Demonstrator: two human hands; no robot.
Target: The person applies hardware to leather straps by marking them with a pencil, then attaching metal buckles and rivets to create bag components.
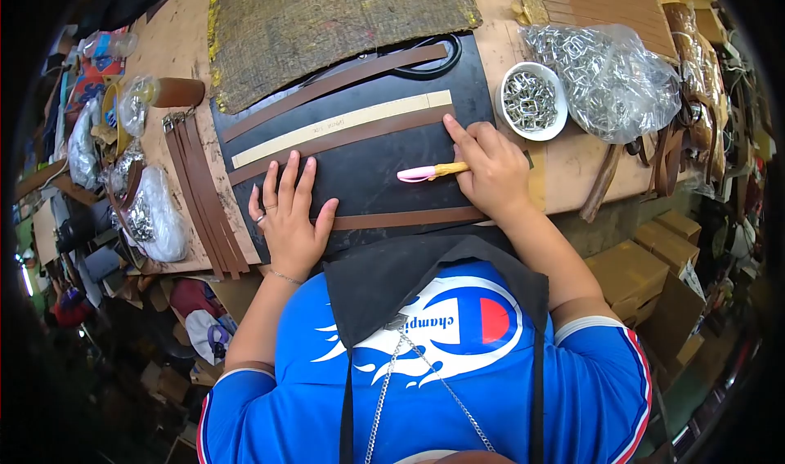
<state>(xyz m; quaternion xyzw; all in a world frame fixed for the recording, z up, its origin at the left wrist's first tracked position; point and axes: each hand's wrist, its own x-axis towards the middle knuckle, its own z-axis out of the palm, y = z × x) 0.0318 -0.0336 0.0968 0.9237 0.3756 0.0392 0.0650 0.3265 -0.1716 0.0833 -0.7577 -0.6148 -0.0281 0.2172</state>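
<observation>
My left hand (292, 219) lies with fingers spread, its fingertips on a brown strap (360, 137) that looks like leather. Directly above that strap is a cream template strip (343, 126) with small handwriting on it. My right hand (496, 170) presses its index fingertip on the strap's right end, while its other fingers curl round a pen (421, 173) with a pink end and a yellow part by the fingers. Another brown strap (409, 218) runs along the near edge of the black mat (376, 182), and a third brown strap (335, 88) lies above the template.
A white bowl (561, 123) of metal buckles stands right of the mat, beside a clear plastic bag (609, 80) of similar hardware. Several brown straps (200, 190) hang over the left table edge. A rough woven mat (335, 31) lies at the back. Cardboard boxes (630, 272) sit below right.
</observation>
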